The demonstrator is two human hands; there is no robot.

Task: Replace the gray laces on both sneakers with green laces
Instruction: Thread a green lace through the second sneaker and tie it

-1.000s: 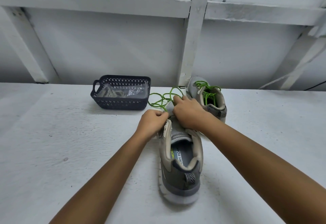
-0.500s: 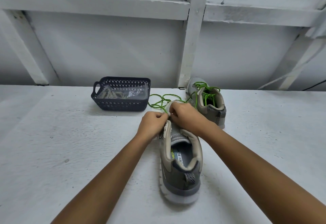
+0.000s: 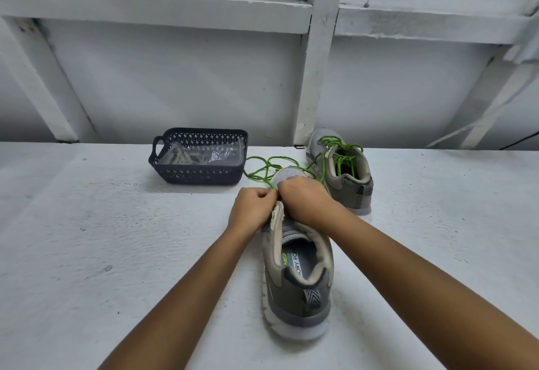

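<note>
2 bare hands meet over the lace area of the near sneaker (image 3: 297, 270). The left hand (image 3: 253, 209) is curled into a loose fist at the shoe's left eyelet edge, fingertips pinched together; what they pinch is hidden, though a green lace (image 3: 267, 169) runs right up to them. The right hand (image 3: 303, 199) lies knuckles-up across the tongue, fingers folded down onto the shoe's upper; whether it grips lace or fabric cannot be told from this angle. The 2 hands touch at the thumbs.

There are 2 sneakers, both gray-olive with pale soles, both on the white table (image 3: 87, 253). The near one stands heel toward the camera, its opening bare of lacing where visible. The loose green lace loops on the table past its toe, between the basket and the far shoe. The far sneaker (image 3: 344, 174) sits just behind and to the right, near the wall, already threaded with a 2nd green lace (image 3: 342, 157).

1 dark perforated plastic basket (image 3: 201, 175) stands left of the shoes, apart from them. Inside lies a clear plastic bag (image 3: 227, 155) beside a bundle of pale gray laces (image 3: 180, 158).
</note>
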